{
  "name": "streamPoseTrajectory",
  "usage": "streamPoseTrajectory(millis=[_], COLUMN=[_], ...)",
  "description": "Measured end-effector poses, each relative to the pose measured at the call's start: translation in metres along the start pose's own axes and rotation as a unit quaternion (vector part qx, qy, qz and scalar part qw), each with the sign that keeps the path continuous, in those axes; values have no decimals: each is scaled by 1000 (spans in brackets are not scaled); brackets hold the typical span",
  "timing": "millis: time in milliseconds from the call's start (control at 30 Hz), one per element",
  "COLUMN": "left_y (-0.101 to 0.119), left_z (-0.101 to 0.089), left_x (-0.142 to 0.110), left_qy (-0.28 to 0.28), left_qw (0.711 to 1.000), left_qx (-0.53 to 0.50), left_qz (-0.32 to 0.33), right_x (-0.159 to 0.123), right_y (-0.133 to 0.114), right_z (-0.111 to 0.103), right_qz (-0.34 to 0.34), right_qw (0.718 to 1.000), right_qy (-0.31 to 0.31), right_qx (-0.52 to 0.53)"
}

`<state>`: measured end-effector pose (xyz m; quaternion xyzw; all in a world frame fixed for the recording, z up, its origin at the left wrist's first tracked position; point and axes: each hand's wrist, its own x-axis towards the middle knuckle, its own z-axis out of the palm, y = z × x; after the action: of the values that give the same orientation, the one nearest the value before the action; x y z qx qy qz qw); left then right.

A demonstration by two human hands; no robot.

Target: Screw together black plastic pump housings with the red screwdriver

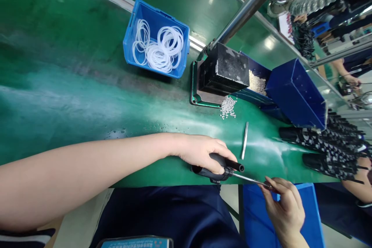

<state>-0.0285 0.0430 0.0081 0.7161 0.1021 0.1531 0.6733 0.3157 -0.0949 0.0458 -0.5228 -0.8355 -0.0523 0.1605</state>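
My left hand [203,153] is closed over a black plastic part [222,174] at the table's front edge. The part has a short hollow tube [236,166] pointing right. From its right end a thin metal rod [250,179] reaches across to my right hand [286,203], whose thumb and fingers pinch the rod's far end. Whether the rod is a separate tool or belongs to the part I cannot tell. Slim metal tweezers [245,140] lie on the table just beyond my left hand. Farther back is a loose pile of small metal nuts or rings [228,106].
A blue bin [126,52] holds coiled white tubing. Beside a metal post [250,6] stands a black block [228,68] on a base. Dark blue bins [290,89] and rows of black parts [334,147] are at right, near another person's arm. A blue crate [252,209] sits below the edge.
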Motion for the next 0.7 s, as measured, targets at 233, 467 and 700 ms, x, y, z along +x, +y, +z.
streamPoseTrajectory(millis=[233, 467, 700], left_y=[0, -2, 0], left_z=[-2, -3, -1], left_x=[1, 2, 4], left_qy=[-21, -35, -22], left_qw=[1000, 999, 1000], left_qx=[11, 8, -8], left_qz=[8, 28, -1], right_x=[2, 8, 4], right_y=[7, 10, 15], right_z=[-6, -3, -1], right_qz=[7, 0, -10], right_qw=[987, 979, 979], right_qy=[-151, -188, -193], right_qx=[45, 75, 60])
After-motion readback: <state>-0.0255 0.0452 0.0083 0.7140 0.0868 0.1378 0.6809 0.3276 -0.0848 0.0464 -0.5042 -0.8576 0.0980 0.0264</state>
